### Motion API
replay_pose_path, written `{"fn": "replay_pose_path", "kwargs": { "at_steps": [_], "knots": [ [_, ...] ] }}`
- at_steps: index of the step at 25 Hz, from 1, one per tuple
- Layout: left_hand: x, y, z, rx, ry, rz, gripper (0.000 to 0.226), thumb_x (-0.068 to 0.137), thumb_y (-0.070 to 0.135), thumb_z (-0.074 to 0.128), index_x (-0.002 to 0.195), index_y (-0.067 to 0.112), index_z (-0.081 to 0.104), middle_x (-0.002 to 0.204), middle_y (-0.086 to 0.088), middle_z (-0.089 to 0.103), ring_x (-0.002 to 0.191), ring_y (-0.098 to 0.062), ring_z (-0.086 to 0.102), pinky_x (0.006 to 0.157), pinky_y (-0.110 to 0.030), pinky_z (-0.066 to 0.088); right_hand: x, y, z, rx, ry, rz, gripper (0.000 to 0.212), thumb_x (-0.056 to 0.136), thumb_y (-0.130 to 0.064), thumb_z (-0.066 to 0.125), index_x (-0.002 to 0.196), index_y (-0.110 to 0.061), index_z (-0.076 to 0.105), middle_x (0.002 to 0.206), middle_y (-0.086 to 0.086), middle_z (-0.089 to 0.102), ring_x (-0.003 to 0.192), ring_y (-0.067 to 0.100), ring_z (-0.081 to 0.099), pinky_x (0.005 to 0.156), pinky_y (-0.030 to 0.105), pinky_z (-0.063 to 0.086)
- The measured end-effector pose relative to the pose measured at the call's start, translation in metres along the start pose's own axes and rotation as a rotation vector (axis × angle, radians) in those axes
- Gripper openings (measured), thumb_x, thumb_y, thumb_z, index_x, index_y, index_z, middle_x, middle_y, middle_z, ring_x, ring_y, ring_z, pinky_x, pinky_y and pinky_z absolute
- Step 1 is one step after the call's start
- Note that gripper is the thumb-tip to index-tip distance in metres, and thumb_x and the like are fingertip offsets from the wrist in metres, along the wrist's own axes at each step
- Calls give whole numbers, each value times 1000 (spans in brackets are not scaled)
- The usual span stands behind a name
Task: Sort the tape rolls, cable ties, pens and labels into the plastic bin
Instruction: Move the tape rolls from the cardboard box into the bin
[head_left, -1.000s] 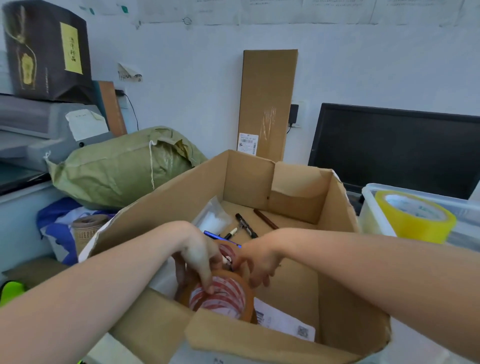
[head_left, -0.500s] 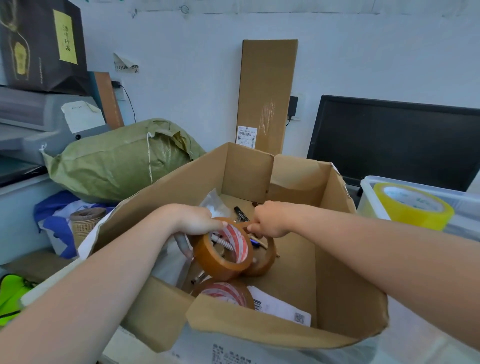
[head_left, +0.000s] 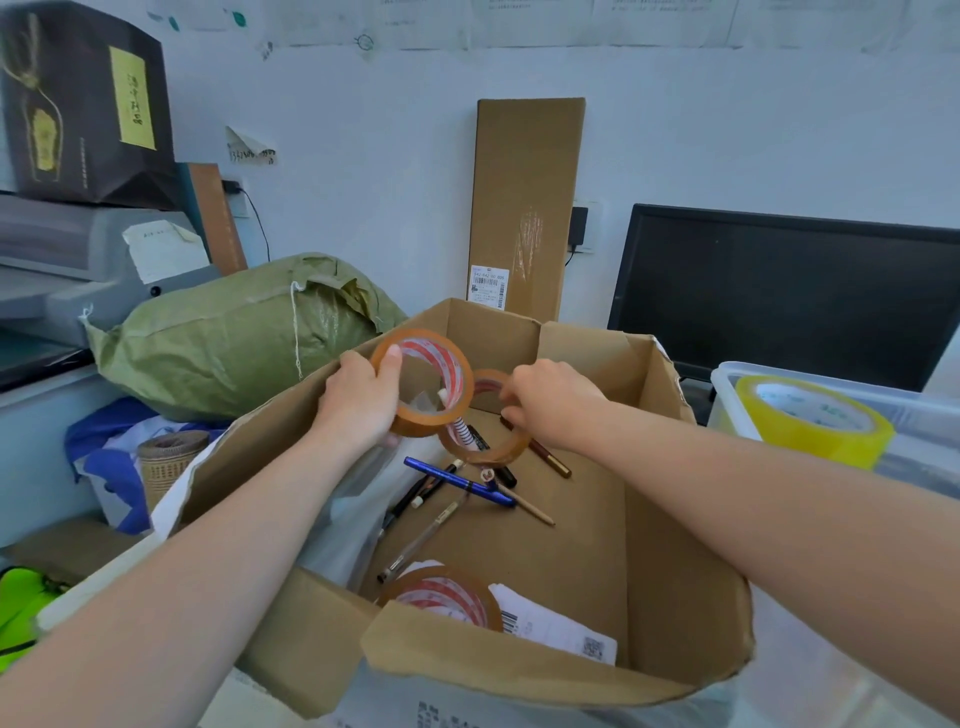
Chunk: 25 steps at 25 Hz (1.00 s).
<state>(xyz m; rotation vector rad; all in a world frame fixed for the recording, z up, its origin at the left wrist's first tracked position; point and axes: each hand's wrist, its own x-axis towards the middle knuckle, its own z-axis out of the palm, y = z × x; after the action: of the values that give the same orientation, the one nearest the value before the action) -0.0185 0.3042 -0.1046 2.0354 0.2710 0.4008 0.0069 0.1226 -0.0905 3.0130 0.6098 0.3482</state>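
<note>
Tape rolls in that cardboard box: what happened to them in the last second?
Both hands went from reaching low in the cardboard box to lifting two brown tape rolls up toward its rim. The left-hand grip holds the wide roll; the right-hand grip pinches the thinner roll. The third brown roll on the box floor and the yellow roll in the plastic bin stayed put.

glossy brown tape roll, matt cardboard box
</note>
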Motion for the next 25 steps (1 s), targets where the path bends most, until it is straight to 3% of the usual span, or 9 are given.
{"fn": "replay_pose_path", "kwargs": {
  "at_steps": [4, 7, 9, 11, 13, 15, 17, 22, 25],
  "knots": [
    [0, 2, 2, -354, 12, -2, 40, 98, 44, 33, 118, 9, 36, 103, -13, 58, 89, -27, 64, 48, -28, 57, 3, 5, -1, 150, 88, 59, 27, 92, -26, 55, 113, -14, 67, 103, 8, 69, 89, 24, 66, 80, 39, 57],
    [0, 5, 1, -491, -12, -64, 51, 99, 46, 30, 130, 7, 38, 92, -10, 65, 86, -20, 63, 62, -33, 56, 4, 12, -6, 192, 162, 103, 28, 90, -29, 59, 111, -14, 68, 103, 7, 69, 89, 23, 66, 79, 38, 58],
    [1, 7, 2, -583, -54, -90, 44, 99, 46, 28, 117, 11, 48, 90, -10, 68, 88, -21, 65, 79, -39, 55, 4, 14, -9, 235, 212, 111, 26, 87, -30, 63, 109, -16, 68, 104, 7, 67, 89, 22, 64, 80, 37, 57],
    [-3, 11, 3, -688, -143, -132, 41, 99, 48, 25, 107, 16, 50, 101, -12, 70, 98, -25, 64, 98, -46, 46, 3, 13, -11, 321, 257, 115, 22, 86, -25, 65, 106, -17, 69, 106, 5, 63, 91, 20, 61, 81, 33, 55],
    [-7, 12, 3, -742, -243, -173, 51, 99, 49, 23, 127, 11, 42, 118, -15, 65, 109, -29, 59, 105, -51, 37, 2, 10, -12, 403, 279, 111, 18, 88, -18, 62, 104, -16, 70, 99, 2, 59, 90, 18, 60, 80, 29, 53],
    [-10, 12, 2, -791, -342, -187, 58, 98, 50, 23, 141, 11, 31, 130, -16, 57, 117, -32, 55, 106, -57, 35, -1, 8, -13, 455, 280, 98, 18, 90, -14, 59, 103, -16, 70, 93, -2, 56, 91, 20, 62, 83, 32, 55],
    [-14, 13, 0, -835, -415, -179, 55, 99, 49, 24, 142, 16, 31, 132, -12, 55, 116, -31, 56, 102, -58, 39, -2, 8, -12, 486, 287, 82, 18, 91, -12, 57, 103, -16, 70, 92, 1, 60, 88, 21, 65, 83, 36, 56],
    [-18, 13, 0, -850, -474, -167, 39, 99, 47, 25, 123, 24, 45, 102, -2, 61, 100, -25, 60, 93, -55, 44, -5, 4, -11, 514, 356, 14, 21, 92, -6, 53, 106, -15, 65, 98, 4, 68, 89, 21, 63, 84, 38, 54],
    [-18, 13, 1, -819, -462, -170, 37, 99, 46, 26, 121, 23, 45, 101, -4, 61, 97, -25, 61, 91, -53, 46, -6, 3, -15, 578, 351, 51, 28, 90, -5, 58, 113, -15, 45, 96, 5, 60, 84, 19, 60, 68, 28, 55]
  ]
}}
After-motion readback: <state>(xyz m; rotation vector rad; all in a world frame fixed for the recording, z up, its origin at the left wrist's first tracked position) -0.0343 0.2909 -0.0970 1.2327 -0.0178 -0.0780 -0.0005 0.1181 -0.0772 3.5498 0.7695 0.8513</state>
